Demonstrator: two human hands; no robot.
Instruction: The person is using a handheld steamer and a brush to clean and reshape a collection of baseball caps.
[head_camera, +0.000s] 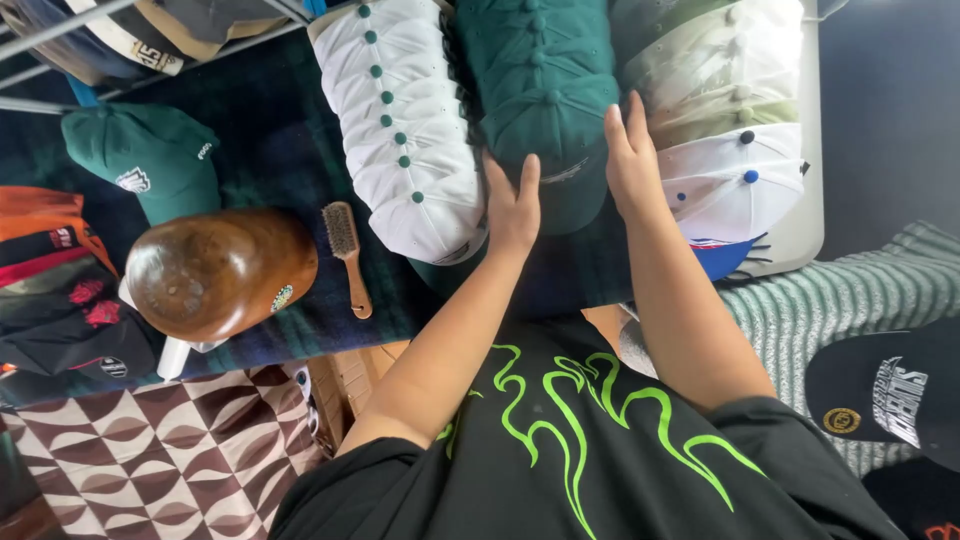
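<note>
Hands flat and open, left hand (513, 205) and right hand (632, 160) bracketing the dark green cap stack (545, 100) mid-counter (270, 150) between white cap stack (405, 120) and pale cap stack (725, 110); press evenly inward, keep brims aligned.

The left hand (513, 205) and the right hand (632, 160) press flat on both sides of a stack of green caps (545, 90). A stack of white caps (405, 130) lies just beside it on the left. A brush (348, 252) and a wooden head form (215, 272) rest on the dark cloth (270, 140).
</note>
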